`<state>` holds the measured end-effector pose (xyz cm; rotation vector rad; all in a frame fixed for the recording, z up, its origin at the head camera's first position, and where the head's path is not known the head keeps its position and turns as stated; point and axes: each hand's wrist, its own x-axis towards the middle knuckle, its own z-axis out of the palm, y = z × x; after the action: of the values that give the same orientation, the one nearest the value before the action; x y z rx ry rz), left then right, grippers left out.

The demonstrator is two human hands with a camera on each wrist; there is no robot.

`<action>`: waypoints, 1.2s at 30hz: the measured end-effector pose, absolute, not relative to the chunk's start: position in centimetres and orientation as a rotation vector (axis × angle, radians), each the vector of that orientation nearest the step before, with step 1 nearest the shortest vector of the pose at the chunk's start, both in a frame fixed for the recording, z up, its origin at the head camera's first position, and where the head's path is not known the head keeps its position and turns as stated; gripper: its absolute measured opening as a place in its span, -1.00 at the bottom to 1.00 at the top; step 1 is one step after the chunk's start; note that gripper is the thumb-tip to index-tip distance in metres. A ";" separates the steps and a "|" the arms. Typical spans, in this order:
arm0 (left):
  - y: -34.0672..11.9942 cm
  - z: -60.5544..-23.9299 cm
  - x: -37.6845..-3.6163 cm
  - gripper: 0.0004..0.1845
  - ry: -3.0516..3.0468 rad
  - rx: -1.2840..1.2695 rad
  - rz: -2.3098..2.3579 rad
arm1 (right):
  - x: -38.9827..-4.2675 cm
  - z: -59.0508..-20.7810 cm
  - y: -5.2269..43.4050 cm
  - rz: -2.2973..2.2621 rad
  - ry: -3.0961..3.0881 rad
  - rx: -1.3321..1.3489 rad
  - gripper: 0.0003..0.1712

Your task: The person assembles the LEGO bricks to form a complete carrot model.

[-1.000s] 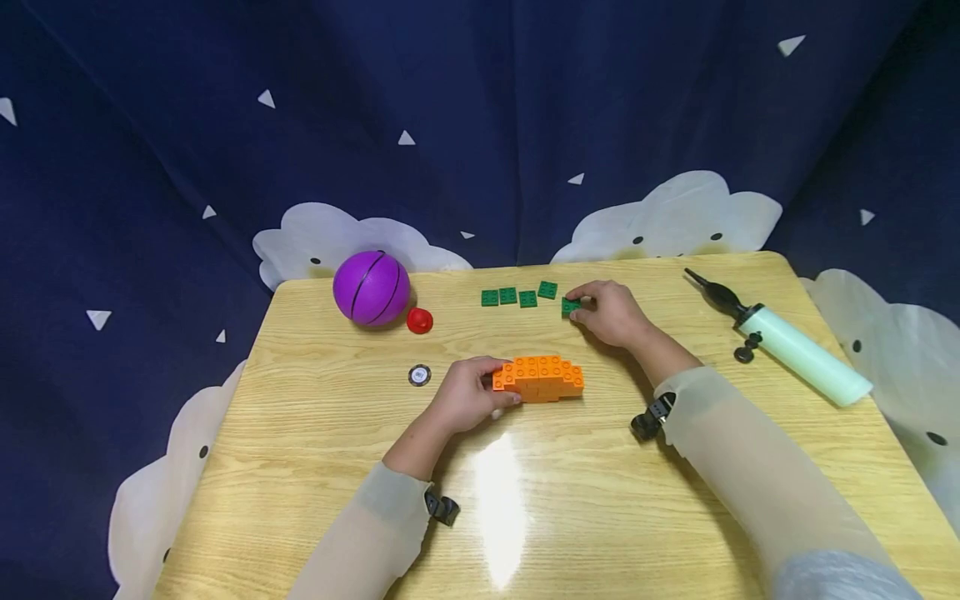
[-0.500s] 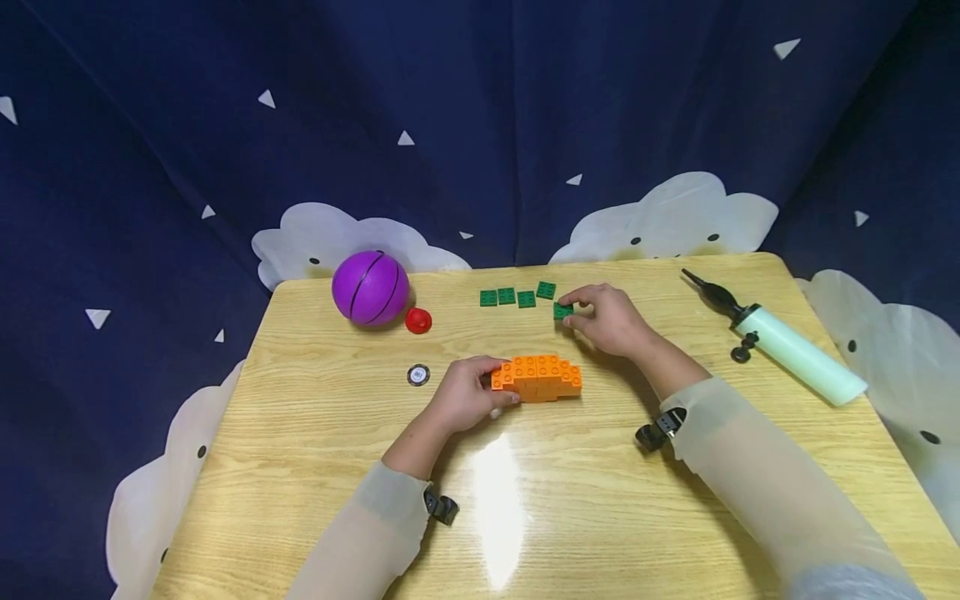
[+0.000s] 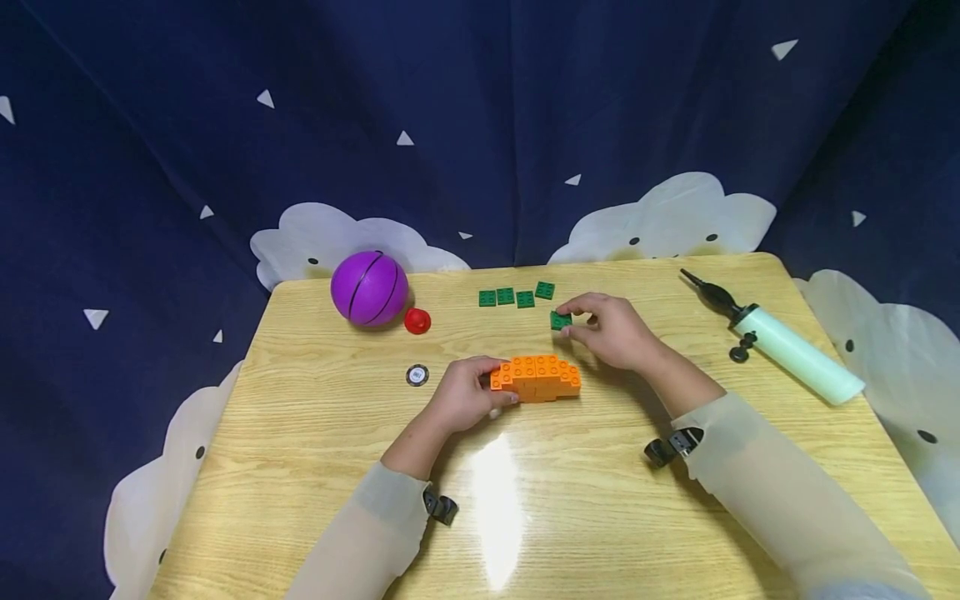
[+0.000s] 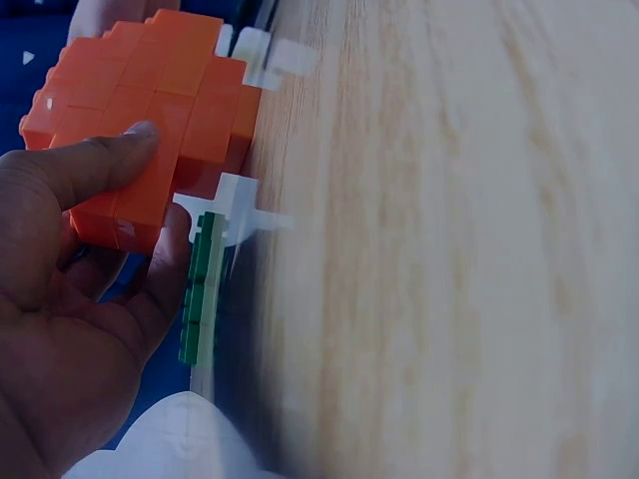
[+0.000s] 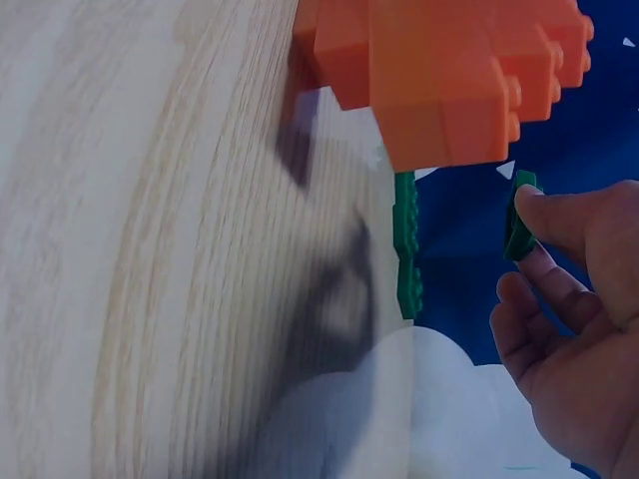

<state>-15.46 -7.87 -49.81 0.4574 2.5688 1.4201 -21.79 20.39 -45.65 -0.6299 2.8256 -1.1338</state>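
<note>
pale wooden table (image 3: 300, 433), navy star-and-cloud curtain (image 3: 480, 125) behind

No text, brand or number can be read on anything here. The small round disc (image 3: 418, 375) on the table (image 3: 300, 433) bears a mark, too small to make out

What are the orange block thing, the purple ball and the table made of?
Orange block build: looks like hard moulded plastic, studded and evenly coloured. Purple ball: probably rubber or soft plastic, smooth with black seams. Table: wood or wood-look laminate, with visible grain and a glossy glare.
</note>
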 end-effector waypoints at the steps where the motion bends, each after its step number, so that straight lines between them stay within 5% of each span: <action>1: -7.9 -49.8 -15.5 -0.50 2.569 0.461 1.421 | -21.6 -45.6 20.4 -1.146 2.823 -0.638 -0.68; 36: -7.9 -49.9 -15.5 -0.51 2.562 0.450 1.408 | -15.3 -43.1 20.0 -1.281 2.768 -0.971 -0.70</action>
<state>-15.53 -7.87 -49.92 0.4504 2.5616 1.4083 -15.34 19.95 -43.11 -0.9708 2.7679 -1.2811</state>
